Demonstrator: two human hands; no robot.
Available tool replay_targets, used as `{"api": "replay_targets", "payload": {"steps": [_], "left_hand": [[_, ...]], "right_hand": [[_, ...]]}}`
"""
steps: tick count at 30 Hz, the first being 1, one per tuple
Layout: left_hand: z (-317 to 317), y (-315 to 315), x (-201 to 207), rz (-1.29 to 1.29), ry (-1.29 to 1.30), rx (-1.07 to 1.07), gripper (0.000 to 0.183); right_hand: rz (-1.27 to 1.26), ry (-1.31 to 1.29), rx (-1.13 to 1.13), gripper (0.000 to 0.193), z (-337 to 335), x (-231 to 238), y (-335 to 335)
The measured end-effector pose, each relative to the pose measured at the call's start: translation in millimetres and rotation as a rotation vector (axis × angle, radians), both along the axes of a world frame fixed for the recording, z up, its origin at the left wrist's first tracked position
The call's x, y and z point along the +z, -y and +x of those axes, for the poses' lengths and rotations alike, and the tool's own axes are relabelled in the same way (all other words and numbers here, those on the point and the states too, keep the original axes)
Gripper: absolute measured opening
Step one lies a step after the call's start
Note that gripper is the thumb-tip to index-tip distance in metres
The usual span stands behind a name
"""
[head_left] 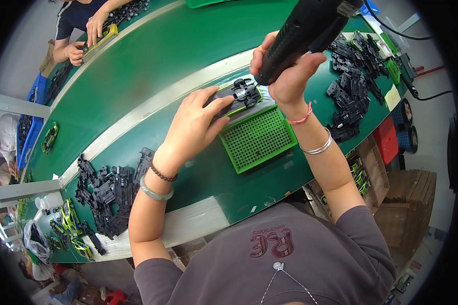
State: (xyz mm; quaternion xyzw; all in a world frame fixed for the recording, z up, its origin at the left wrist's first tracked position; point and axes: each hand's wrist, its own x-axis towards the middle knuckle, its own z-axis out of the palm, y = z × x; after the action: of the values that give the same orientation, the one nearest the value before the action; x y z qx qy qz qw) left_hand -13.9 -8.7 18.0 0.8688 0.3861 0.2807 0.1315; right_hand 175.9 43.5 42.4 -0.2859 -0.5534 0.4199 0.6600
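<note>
A toy car (246,93) lies wheels-up on the green table, its dark underside and yellow-green edge showing. My left hand (191,119) grips it from the left, fingers over the underside and thumb along the near side. In my right hand (292,81) is a black electric screwdriver (305,33), held tilted with its tip down at the car's right end. Whether the tip touches a screw cannot be made out. Just nearer to me stands a green perforated tray (267,158) with small dark bits in its holes.
Black plastic chassis parts are heaped at left (112,198) and right (348,86). Yellow-green toy cars (71,218) lie at the near left, another car (50,137) farther off. Across the table, a co-worker's hands (89,38) hold a yellow piece. A cable (392,33) hangs at upper right.
</note>
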Motion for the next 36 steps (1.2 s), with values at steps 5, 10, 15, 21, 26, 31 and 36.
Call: {"api": "replay_targets", "payload": {"steps": [5,10,15,21,26,31,36], "left_hand": [[0.7,-1.3,-1.0,0.002,-0.001,-0.006,0.037],[0.1,-1.3,3.3,-0.043,-0.045,-0.012,0.037],[0.5,-1.3,-0.6,0.001,-0.009,-0.008,0.036],[0.3,-0.3,0.0,-0.001,-0.006,-0.007,0.036],[-0.9,-1.5,-1.4,0.007,0.001,-0.006,0.035],[-4.0,-0.5,-0.2,-0.04,-0.022,-0.003,0.037],[-2.0,-2.0,-4.7,0.01,0.022,-0.002,0.035]], "right_hand": [[-0.016,0.073,0.014,0.091,-0.8,-6.1,-2.9],[0.061,-0.005,0.013,0.079,-6.4,-8.9,-8.5],[0.03,-0.021,0.038,0.077,-8.2,-9.6,-9.4],[0.065,0.018,0.039,0.078,-8.9,-9.6,-8.5],[0.008,-0.016,0.044,0.087,-5.5,-5.8,-1.6],[0.118,-0.23,0.185,0.1,-3.7,9.2,42.3],[-0.087,-0.296,0.176,0.1,-13.1,-27.0,70.1]]}}
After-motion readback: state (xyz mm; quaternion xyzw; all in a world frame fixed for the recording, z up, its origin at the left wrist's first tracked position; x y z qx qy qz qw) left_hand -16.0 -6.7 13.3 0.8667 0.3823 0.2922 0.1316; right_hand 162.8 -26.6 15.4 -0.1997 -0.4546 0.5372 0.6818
